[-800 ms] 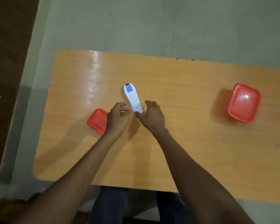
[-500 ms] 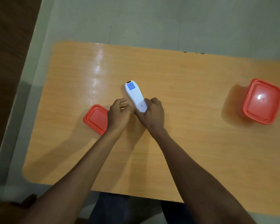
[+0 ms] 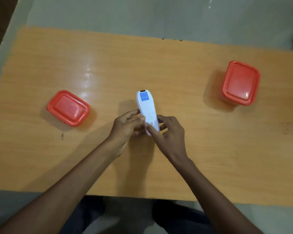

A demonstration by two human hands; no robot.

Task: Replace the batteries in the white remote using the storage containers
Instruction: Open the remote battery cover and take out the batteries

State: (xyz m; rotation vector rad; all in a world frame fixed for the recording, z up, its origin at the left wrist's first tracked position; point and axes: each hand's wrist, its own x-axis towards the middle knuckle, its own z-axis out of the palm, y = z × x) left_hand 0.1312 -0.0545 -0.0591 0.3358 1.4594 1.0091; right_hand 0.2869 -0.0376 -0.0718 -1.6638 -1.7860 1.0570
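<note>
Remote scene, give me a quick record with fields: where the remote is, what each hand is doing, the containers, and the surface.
remote: white remote, back side up, blue label near its far end
left hand: left hand grips the remote's near end from the left
right hand: right hand grips the near end from the right
battery cover: appears closed
containers: left container and right container, red lids on, both apart from the hands
surface: table

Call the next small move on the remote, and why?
Probably slide the battery cover off: both hands, left hand and right hand, grip the white remote back-up, cover apparently still closed, both red containers still lidded.
</note>
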